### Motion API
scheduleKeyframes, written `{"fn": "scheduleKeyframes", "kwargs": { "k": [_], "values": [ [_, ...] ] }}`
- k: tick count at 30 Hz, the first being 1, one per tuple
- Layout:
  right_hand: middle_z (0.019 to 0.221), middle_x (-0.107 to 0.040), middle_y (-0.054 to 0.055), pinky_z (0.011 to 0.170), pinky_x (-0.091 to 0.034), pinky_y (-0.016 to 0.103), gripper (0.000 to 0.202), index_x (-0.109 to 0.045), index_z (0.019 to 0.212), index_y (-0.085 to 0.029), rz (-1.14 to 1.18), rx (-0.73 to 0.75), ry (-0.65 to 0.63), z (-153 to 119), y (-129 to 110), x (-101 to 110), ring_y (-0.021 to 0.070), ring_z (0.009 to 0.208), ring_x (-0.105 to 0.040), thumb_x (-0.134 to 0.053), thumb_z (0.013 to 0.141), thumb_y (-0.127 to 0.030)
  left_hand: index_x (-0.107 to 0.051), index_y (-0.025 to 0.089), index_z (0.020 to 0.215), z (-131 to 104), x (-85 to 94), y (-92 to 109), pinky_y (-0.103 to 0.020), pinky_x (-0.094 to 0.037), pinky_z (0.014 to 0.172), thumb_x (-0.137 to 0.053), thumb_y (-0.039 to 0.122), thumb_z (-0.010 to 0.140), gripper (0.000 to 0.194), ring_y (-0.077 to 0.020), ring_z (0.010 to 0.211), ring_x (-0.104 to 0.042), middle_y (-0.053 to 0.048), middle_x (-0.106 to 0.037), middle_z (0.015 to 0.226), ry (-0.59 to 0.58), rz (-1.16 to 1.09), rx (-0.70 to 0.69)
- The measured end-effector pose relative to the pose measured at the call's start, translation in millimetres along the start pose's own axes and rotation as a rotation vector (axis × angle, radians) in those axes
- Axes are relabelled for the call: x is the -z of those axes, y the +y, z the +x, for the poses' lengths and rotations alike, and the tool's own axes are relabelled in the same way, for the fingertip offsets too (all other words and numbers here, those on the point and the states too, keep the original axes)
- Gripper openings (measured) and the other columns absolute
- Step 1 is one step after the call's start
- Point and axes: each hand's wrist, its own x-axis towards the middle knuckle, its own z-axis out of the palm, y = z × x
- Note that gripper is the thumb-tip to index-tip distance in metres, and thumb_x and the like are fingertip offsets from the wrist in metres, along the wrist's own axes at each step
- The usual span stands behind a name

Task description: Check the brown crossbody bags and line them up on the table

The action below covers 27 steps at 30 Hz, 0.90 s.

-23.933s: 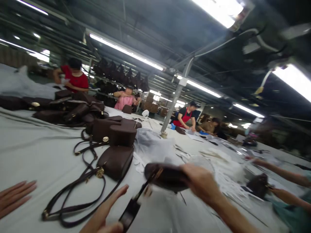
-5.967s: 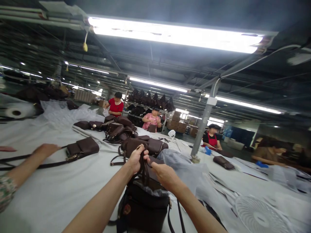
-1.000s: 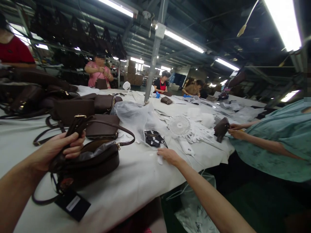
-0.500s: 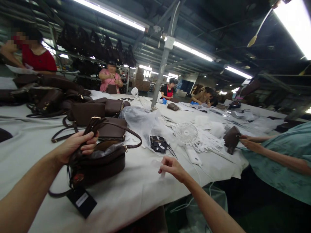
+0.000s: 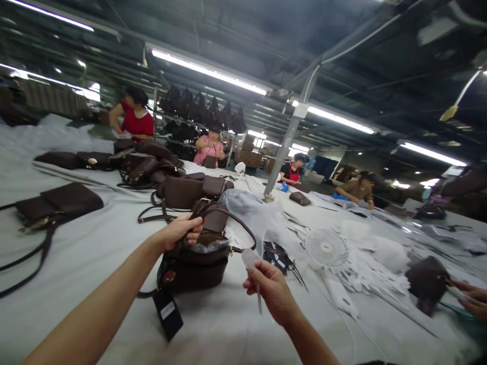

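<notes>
My left hand [image 5: 184,232] is closed round the gathered straps of a dark brown handbag [image 5: 198,268]. The bag stands open on the white-covered table, with clear plastic showing inside and a black tag [image 5: 168,313] hanging from its left side. Just right of the bag, my right hand [image 5: 266,284] pinches a thin, whitish translucent strip [image 5: 250,258] between thumb and fingers, touching nothing else. Behind that hand lie black tags [image 5: 277,255] with cords, beside crumpled clear plastic [image 5: 247,205].
A white fan [image 5: 326,247] stands right of the tags among white paper pieces. More brown bags [image 5: 182,191] are piled behind and left; another [image 5: 72,199] lies far left. A person's hand [image 5: 472,299] is at the right edge. Several people work beyond a post [image 5: 283,152].
The view has swung left, so the scene sits further right. My right hand has turned, and the strip it pinches now shows clearly. My left hand still grips the straps.
</notes>
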Motion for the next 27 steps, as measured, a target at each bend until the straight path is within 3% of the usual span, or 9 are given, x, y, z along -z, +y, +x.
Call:
{"fn": "scheduleKeyframes", "kwargs": {
  "k": [3, 7, 10, 13, 18, 22, 24, 27],
  "values": [
    [0.063, -0.055, -0.004, 0.047, -0.042, 0.019, 0.048, -0.053, 0.077, -0.017, 0.029, -0.025, -0.048, 7, -8, -23, 0.0091, 0.052, -0.057, -0.077, 0.067, -0.057, -0.049, 0.016, 0.086, 0, -3.2, 2, -0.013, -0.026, 0.040, -0.071, 0.036, 0.078, 0.031, -0.0012, 0.042, -0.029, 0.010, -0.037, 0.058, 0.002, 0.076, -0.026],
    [0.061, -0.043, -0.011, 0.033, -0.011, 0.013, 0.050, -0.045, 0.089, -0.023, 0.077, -0.087, -0.231, 13, -23, -47, 0.0003, 0.038, -0.023, -0.079, 0.067, -0.054, -0.048, 0.018, 0.087, -1, -5.8, 1, -0.014, -0.027, 0.041, -0.069, 0.036, 0.076, 0.030, -0.0017, 0.042, -0.030, 0.010, -0.038, 0.059, 0.009, 0.157, -0.071],
    [0.054, -0.037, -0.014, 0.032, -0.011, 0.015, 0.045, -0.045, 0.091, -0.024, -0.119, -0.045, -0.298, 15, -25, -59, 0.0011, 0.035, -0.018, -0.076, 0.071, -0.049, -0.046, 0.019, 0.084, -1, -6.1, 0, -0.015, -0.026, 0.041, -0.068, 0.036, 0.075, 0.030, -0.0017, 0.041, -0.028, 0.011, -0.037, 0.059, 0.014, 0.172, -0.088],
    [0.052, -0.034, -0.012, 0.033, -0.018, 0.015, 0.044, -0.048, 0.086, -0.022, -0.157, -0.048, -0.280, 17, -24, -67, 0.0027, 0.036, -0.023, -0.065, 0.077, -0.061, -0.044, 0.019, 0.083, -1, -5.6, -1, -0.015, -0.026, 0.041, -0.069, 0.039, 0.073, 0.034, -0.0018, 0.042, -0.028, 0.011, -0.037, 0.059, -0.009, 0.154, -0.098],
    [0.076, -0.056, -0.002, 0.032, -0.018, 0.014, 0.054, -0.055, 0.097, -0.019, -0.027, -0.173, -0.357, 29, -31, -71, 0.0030, 0.042, -0.041, -0.066, 0.073, -0.066, -0.044, 0.019, 0.085, 0, -3.3, 0, -0.016, -0.027, 0.042, -0.068, 0.040, 0.074, 0.034, -0.0027, 0.042, -0.030, 0.011, -0.037, 0.059, -0.032, 0.163, -0.118],
    [0.069, -0.057, -0.001, 0.043, -0.042, 0.019, 0.055, -0.062, 0.092, -0.013, -0.129, -0.172, -0.418, 45, -40, -71, 0.0119, 0.057, -0.061, -0.069, 0.071, -0.064, -0.047, 0.019, 0.086, 1, -1.7, 4, -0.018, -0.028, 0.042, -0.064, 0.037, 0.076, 0.027, -0.0046, 0.042, -0.030, 0.011, -0.037, 0.057, -0.021, 0.245, -0.155],
    [0.057, -0.052, -0.005, 0.042, -0.042, 0.019, 0.054, -0.061, 0.096, -0.015, -0.197, -0.182, -0.420, 55, -44, -73, 0.0118, 0.050, -0.059, -0.068, 0.072, -0.064, -0.048, 0.019, 0.087, 1, -2.4, 7, -0.019, -0.028, 0.042, -0.062, 0.038, 0.076, 0.026, -0.0055, 0.042, -0.031, 0.010, -0.038, 0.056, -0.009, 0.297, -0.190],
    [0.050, -0.050, -0.008, 0.033, -0.025, 0.016, 0.047, -0.055, 0.089, -0.018, -0.253, -0.192, -0.351, 71, -48, -80, 0.0057, 0.032, -0.040, -0.061, 0.077, -0.063, -0.049, 0.019, 0.086, -2, -6.4, 12, -0.020, -0.027, 0.043, -0.059, 0.039, 0.079, 0.024, -0.0071, 0.043, -0.032, 0.010, -0.038, 0.054, 0.035, 0.409, -0.256]
  ]
}}
